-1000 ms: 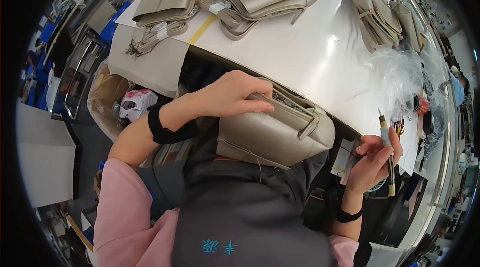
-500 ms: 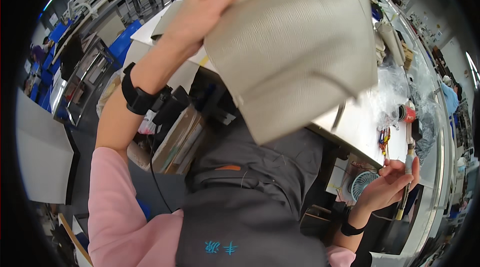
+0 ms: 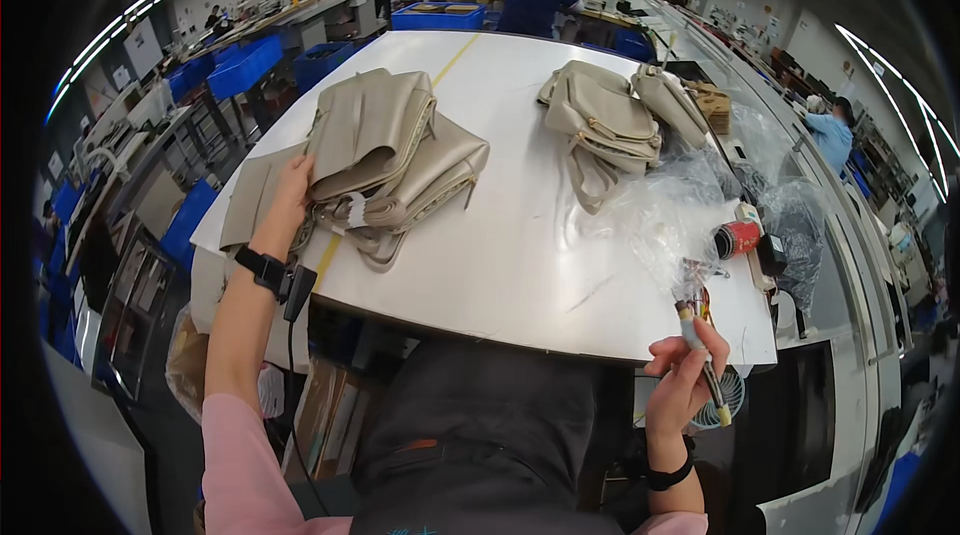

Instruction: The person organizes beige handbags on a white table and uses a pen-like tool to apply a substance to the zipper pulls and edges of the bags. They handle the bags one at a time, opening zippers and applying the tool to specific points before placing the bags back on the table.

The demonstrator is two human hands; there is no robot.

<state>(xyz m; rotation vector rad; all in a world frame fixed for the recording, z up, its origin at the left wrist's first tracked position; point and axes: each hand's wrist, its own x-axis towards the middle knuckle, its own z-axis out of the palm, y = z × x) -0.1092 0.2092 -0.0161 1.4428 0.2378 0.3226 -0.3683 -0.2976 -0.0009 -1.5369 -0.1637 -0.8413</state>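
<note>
On the left of the white table [image 3: 500,265] lies a stack of beige leather-look bags [image 3: 450,167] with zips and straps. My left hand [image 3: 292,187] is closed on the side edge of the top beige bag [image 3: 368,125], its fingers partly hidden behind the material. Over the front right table edge, my right hand [image 3: 685,380] grips a slim, pen-like tool [image 3: 691,327] with a pale wrapped grip and yellowish ends. The tool's exact kind does not show.
More beige bags [image 3: 605,120] lie at the far right. Beside them are clear plastic wrap [image 3: 650,225], a red can-shaped container [image 3: 738,239] and a black box [image 3: 770,255]. A small fan [image 3: 735,400] stands below the right edge. Ahead sits a person in dark blue [image 3: 540,0].
The beige bag, raised close in front of me before, is now down on the left stack with my left hand still on it. My view has tilted up; my right hand keeps the tool.
</note>
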